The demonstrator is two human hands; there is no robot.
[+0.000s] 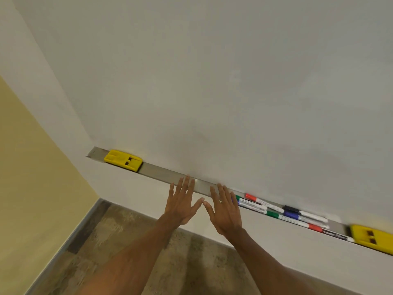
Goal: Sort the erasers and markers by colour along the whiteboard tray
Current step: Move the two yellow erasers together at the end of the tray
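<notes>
Left hand (pixel 182 204) and right hand (pixel 225 210) are both spread flat and empty, thumbs nearly touching, before the tray's (pixel 163 172) bare middle. Several markers (pixel 282 212) crowd rightward. Two yellow erasers: one (pixel 123 160) near the left end, one (pixel 373 238) right.

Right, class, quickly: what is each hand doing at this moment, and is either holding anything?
Left hand: open, fingers spread, holding nothing.
Right hand: open, fingers spread, holding nothing.
</notes>
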